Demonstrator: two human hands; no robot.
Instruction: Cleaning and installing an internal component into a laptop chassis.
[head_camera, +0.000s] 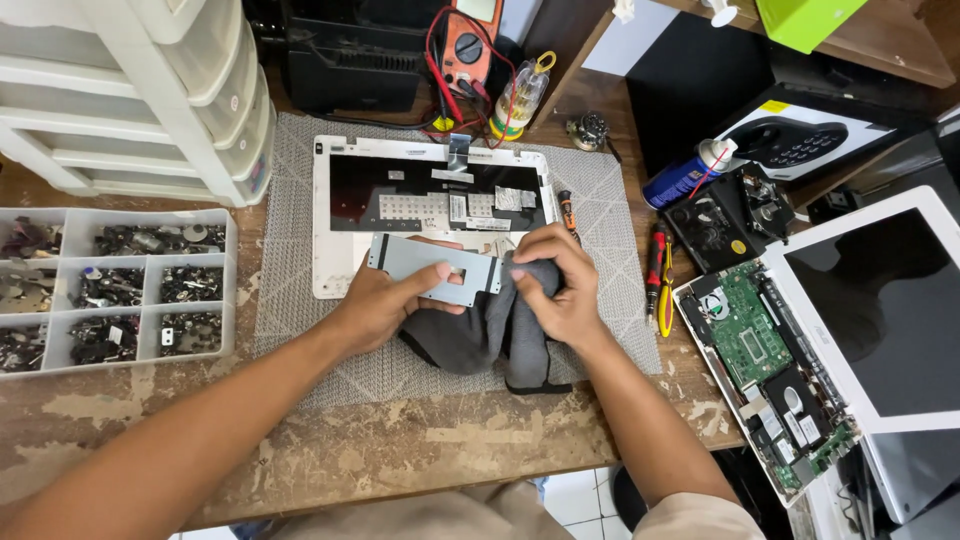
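Observation:
My left hand (385, 300) grips a flat grey metal bracket plate (432, 265) with small cut-outs, holding it level above the mat. My right hand (555, 285) pinches a dark grey cloth (480, 335) against the plate's right end; the cloth hangs down under both hands. Just behind them lies a white laptop palmrest shell (340, 215), turned inside up, with a black inner panel and silver foil patches.
A grey woven mat (300, 330) covers the worn wooden desk. A compartment tray of screws (115, 290) sits left, white drawers (140, 90) behind it. Right: red and yellow screwdrivers (658, 275), a blue spray can (685, 180), an opened white laptop with green board (770, 350). Multimeter (465, 45) at back.

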